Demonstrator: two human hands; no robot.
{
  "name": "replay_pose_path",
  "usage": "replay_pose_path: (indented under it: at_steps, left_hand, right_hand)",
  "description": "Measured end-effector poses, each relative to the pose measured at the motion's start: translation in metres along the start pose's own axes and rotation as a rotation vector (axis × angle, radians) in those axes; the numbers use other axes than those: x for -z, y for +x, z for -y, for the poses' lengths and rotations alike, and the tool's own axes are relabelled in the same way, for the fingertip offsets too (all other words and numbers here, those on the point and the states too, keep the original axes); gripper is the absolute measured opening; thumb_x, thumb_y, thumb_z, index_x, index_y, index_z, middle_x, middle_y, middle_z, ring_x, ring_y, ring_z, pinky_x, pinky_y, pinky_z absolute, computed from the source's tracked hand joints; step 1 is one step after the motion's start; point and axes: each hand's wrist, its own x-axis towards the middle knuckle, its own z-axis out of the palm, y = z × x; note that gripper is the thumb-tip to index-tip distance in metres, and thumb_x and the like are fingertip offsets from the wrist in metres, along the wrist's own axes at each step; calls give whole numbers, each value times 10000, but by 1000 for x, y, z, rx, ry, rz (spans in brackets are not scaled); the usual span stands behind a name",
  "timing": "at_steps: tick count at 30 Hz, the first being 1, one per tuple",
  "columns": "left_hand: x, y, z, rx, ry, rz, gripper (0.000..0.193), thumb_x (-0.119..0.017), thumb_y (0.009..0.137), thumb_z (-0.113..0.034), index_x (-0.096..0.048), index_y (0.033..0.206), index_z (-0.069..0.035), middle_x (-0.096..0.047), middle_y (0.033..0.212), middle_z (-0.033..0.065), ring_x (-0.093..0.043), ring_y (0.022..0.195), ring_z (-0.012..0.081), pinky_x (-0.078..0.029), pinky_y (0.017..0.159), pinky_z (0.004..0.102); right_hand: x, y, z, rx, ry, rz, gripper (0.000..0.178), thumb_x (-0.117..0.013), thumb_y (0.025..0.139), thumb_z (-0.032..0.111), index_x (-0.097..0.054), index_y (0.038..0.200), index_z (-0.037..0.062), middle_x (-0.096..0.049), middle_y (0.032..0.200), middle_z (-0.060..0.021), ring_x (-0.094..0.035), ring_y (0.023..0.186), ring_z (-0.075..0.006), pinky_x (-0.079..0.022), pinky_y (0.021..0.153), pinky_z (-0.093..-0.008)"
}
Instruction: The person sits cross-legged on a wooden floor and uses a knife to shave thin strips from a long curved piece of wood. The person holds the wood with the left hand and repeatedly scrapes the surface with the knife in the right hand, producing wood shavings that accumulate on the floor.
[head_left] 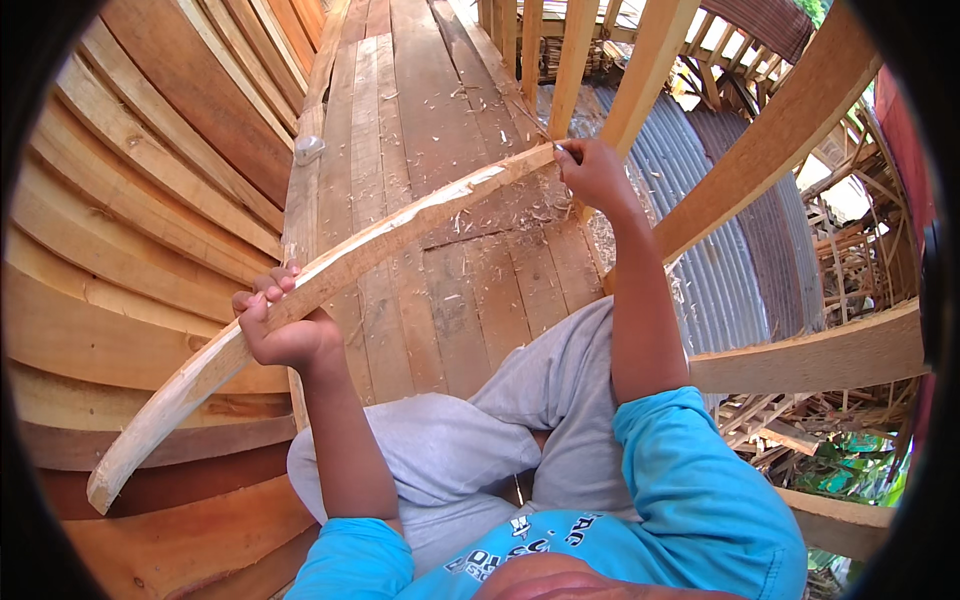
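A long, curved strip of pale wood (330,275) runs slantwise in front of me, from low on my left up to my right. My left hand (285,325) wraps around it near the middle. Its upper end is rough and splintered, and there my right hand (592,172) pinches a small tool against the wood; I cannot tell its kind.

Single head view, fisheye, worn on the person's head, looking steeply down and forward, dark round rim at the corners. Close range: own chest and knees fill the lower edge, forearms rise from there. Left hand (285,325) and right hand (592,172) sit mid-frame; plank floor (440,120) runs away beyond the fingers, edges bending.
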Motion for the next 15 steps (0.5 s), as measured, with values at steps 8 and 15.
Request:
replay_pose_path:
  at_steps: [8, 15]
  left_hand:
    - [4, 2, -1, 6, -9, -5, 168, -516, 686, -138, -379, 780, -168, -403, 655, 13, -466, 671, 180, -460, 824, 410]
    - [0, 1, 1, 7, -17, 5, 175, -516, 690, -139, -365, 773, -170, -400, 660, 8, -463, 668, 175, -453, 831, 416]
  right_hand:
    - [-40, -23, 43, 56, 296, 48, 330, -664, 942, 231, -666, 1181, 4, -726, 931, -147, -688, 834, -220, -525, 779, -376]
    - [-78, -41, 63, 32, 32, 352, 421, -540, 1005, 332, -683, 878, -43, -694, 847, -208, -661, 805, -330, -514, 765, -414]
